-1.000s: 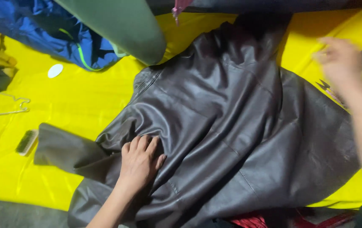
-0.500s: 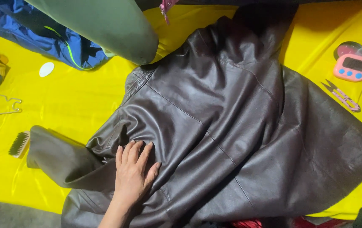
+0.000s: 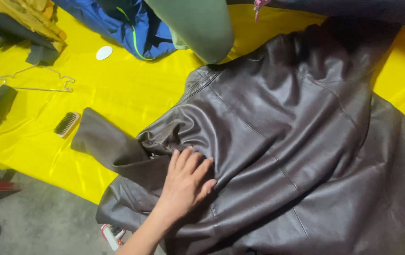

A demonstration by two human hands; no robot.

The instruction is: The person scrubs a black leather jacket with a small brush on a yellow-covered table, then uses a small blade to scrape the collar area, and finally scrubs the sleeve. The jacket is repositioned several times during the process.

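Leather jacket (image 3: 278,141) w/ left hand (image 3: 186,182) flat, fingers spread

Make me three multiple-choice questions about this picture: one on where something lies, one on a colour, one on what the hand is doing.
1. Where does the brush lie?
A. on the jacket
B. on the sheet, left of the sleeve
C. on the floor

2. What colour is the sheet?
A. yellow
B. white
C. red

3. How is the left hand?
A. clenched in a fist
B. holding the hanger
C. flat on the jacket, fingers spread

Answers: 1 B, the brush sits on yellow beside the sleeve. 2 A, it shines yellow all round. 3 C, the palm presses the leather.
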